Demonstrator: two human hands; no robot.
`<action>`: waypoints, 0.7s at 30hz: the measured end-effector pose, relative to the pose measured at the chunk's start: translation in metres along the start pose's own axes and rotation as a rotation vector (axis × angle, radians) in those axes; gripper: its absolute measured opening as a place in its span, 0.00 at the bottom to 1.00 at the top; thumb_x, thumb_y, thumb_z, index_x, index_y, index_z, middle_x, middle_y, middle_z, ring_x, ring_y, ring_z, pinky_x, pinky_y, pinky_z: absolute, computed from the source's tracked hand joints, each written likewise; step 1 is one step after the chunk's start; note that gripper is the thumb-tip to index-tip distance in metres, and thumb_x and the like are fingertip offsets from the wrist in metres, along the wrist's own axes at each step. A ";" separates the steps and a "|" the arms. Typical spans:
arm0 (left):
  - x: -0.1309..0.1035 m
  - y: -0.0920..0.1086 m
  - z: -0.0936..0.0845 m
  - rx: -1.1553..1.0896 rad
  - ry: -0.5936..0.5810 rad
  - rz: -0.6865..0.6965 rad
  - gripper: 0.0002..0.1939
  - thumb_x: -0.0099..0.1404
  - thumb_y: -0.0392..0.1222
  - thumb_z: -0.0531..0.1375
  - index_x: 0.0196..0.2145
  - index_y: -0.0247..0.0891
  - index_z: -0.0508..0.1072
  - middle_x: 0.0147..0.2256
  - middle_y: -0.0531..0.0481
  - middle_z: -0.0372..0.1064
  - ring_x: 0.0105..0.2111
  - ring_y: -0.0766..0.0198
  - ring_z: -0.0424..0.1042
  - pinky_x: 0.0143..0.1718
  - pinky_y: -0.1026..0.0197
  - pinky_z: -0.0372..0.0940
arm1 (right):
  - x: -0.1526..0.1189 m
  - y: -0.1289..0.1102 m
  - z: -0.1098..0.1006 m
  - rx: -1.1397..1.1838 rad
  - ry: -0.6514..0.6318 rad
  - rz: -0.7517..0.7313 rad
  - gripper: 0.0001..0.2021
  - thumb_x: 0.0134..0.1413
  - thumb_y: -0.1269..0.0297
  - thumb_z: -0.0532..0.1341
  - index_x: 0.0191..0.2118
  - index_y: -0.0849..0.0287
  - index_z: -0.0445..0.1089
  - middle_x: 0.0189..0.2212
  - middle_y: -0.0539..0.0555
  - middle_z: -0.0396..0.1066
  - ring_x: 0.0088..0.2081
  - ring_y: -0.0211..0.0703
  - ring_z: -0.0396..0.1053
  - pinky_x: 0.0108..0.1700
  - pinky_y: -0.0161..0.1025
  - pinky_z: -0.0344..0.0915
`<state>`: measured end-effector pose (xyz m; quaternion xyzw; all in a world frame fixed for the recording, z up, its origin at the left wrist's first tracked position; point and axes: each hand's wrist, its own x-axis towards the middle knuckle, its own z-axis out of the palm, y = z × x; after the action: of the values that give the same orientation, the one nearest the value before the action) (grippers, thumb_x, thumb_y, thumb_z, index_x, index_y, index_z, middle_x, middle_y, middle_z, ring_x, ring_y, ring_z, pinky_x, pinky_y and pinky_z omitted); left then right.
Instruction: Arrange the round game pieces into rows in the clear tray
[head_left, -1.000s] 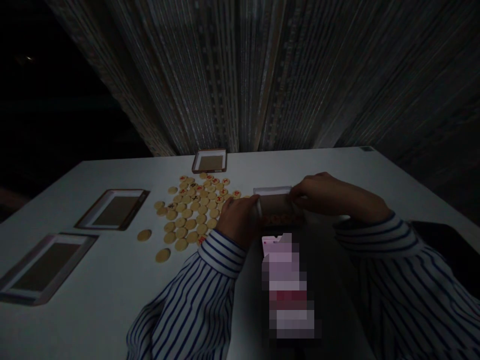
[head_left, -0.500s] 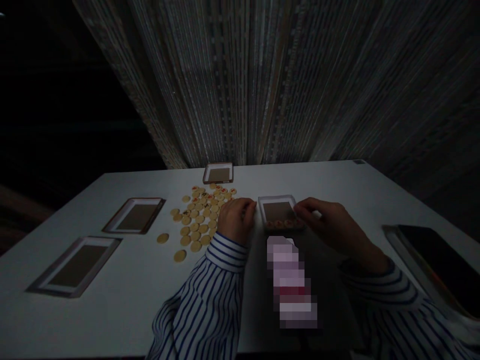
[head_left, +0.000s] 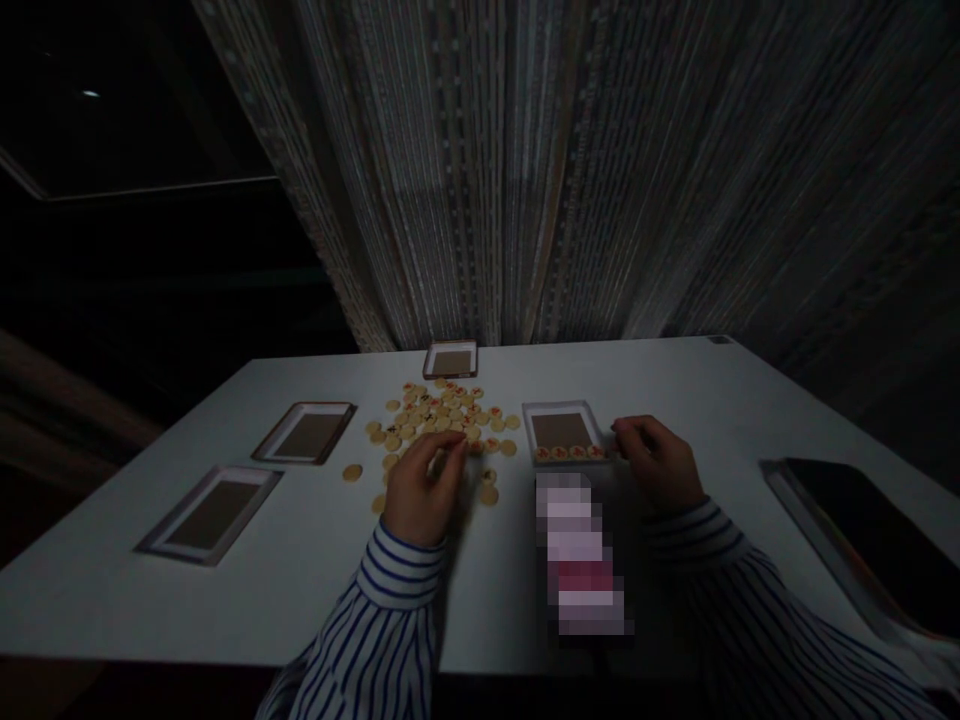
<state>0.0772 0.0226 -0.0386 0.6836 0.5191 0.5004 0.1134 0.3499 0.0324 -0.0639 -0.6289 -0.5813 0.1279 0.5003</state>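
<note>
Many round wooden xiangqi pieces (head_left: 427,415) lie loosely spread on the white table, some showing red or black characters. My left hand (head_left: 426,485) is over the near side of the pile, thumb and fingers pinched together; whether a piece is between them I cannot tell. A shallow box (head_left: 562,428) sits right of the pile, with several red-marked pieces (head_left: 577,453) in a row along its near edge. Just right of this box is my right hand (head_left: 660,462), its fingers curled and closed; what they hold, if anything, is hidden.
Other shallow boxes stand at the back (head_left: 451,360), at the left (head_left: 306,433) and at the near left (head_left: 211,515). A phone (head_left: 583,555) with a blurred screen is in front of me. A dark flat item (head_left: 862,540) lies at the right edge. A string curtain (head_left: 510,180) hangs behind.
My left hand has moved left from beside the box to the pile. My right hand has drawn back rightward from the box, uncovering the row of pieces. The view has shifted slightly.
</note>
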 end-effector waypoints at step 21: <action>-0.063 -0.064 -0.023 0.037 0.222 -0.383 0.15 0.56 0.50 0.55 0.30 0.35 0.72 0.28 0.45 0.74 0.30 0.60 0.73 0.35 0.59 0.68 | -0.014 -0.005 0.017 0.070 -0.219 -0.049 0.13 0.50 0.53 0.53 0.25 0.57 0.65 0.15 0.48 0.66 0.21 0.40 0.66 0.27 0.38 0.63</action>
<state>0.0233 -0.0099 -0.1063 0.5152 0.6577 0.5324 0.1361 0.3308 0.0279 -0.0736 -0.5789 -0.6429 0.2034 0.4585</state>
